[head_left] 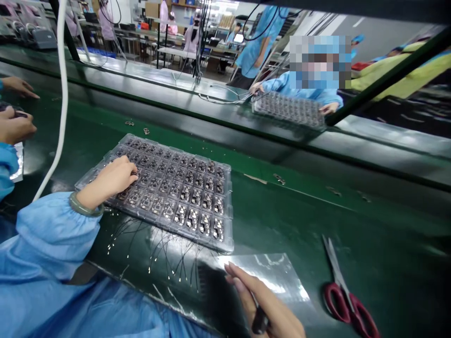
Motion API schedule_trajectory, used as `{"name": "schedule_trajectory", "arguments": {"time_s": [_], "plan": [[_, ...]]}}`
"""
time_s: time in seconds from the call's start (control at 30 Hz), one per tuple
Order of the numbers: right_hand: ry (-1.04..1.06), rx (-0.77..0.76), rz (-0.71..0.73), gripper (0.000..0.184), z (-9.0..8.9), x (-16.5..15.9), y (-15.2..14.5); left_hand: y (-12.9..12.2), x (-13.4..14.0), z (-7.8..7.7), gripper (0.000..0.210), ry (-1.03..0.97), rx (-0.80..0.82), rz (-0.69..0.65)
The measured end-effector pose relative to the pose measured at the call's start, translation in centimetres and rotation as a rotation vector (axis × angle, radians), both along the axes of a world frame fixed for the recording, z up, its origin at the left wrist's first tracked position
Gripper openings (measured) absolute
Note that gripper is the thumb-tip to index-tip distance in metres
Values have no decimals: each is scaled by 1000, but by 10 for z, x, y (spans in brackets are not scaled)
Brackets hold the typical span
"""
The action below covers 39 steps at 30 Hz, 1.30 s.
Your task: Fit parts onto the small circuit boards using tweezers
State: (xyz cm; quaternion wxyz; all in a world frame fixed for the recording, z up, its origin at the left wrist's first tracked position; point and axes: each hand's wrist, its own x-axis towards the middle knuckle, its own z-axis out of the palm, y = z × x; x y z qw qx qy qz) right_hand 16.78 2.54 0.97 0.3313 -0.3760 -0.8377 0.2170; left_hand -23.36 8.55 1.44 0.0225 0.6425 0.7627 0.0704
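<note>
A clear plastic tray [228,234] of small circuit boards [192,218] in rows of pockets lies on the green bench. My left hand [114,178] reaches over the tray's left part, its fingers curled down at the boards; whatever is between the fingertips is hidden. In my right hand [260,298], at the front edge, is a slim tool with a dark handle [260,321]; its tip is hidden. Beneath that hand lies a clear plastic sheet [278,274]. Thin black wires with pale ends [179,258] spread along the tray's near side.
Red-handled scissors [340,286] lie open at the right. A white cable [62,94] hangs at the left, near another person's hands [16,124]. Loose small parts [279,178] are scattered behind the tray. Across the bench, a co-worker holds another tray [289,109].
</note>
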Motion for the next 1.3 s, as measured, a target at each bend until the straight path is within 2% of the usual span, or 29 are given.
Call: {"name": "schedule_trajectory", "arguments": {"time_s": [0.1,0.23,0.37,0.43,0.47,0.57,0.63,0.7,0.8,0.87,1.0,1.3], "plan": [[61,-60,1,32,-3,-8,-3,2,-3,-6,23,-3,39,27],[177,-168,-12,26,-3,-19,-6,-8,-1,-11,23,-41,150,69],[307,-328,-62,20,-1,-31,-9,-30,28,-2,23,-94,325,28],[329,-396,-79,21,0,-40,-9,-45,58,7,17,-217,469,-112],[336,-418,-89,21,1,-44,-9,-52,75,11,11,-296,468,-229],[381,-457,-116,25,3,-56,-7,-72,126,15,13,-572,266,-651],[410,-496,-123,21,5,-59,-7,-80,151,12,18,-734,110,-760],[429,-538,-168,17,6,-60,-7,-82,166,7,16,-898,24,-688],[493,-595,-279,20,5,-59,-8,-80,173,1,17,-1140,-110,-444],[557,-648,-318,22,3,-60,-9,-78,173,0,20,-1233,-196,-341],[637,-714,-342,26,0,-64,-8,-76,172,3,21,-1293,-257,-311],[632,-724,-326,24,1,-71,-9,-73,173,1,21,-1240,-216,-299]]}}
